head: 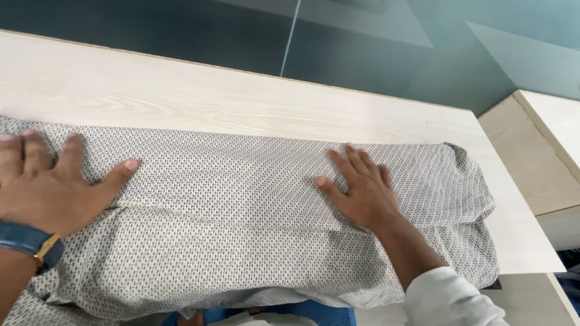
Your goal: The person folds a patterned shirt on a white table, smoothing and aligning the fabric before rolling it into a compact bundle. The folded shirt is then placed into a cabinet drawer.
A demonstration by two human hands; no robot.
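A pale cotton garment with a small blue-and-yellow print [241, 199] lies folded lengthwise across the light wooden counter [241, 102]. The left hand [45, 187] and right hand [362, 190] press flat on it, fingers spread apart. The near edge overhangs the counter and could slide off, loosening the fold.

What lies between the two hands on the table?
In the head view, only patterned cloth lies between the left hand and right hand; both press flat on it.
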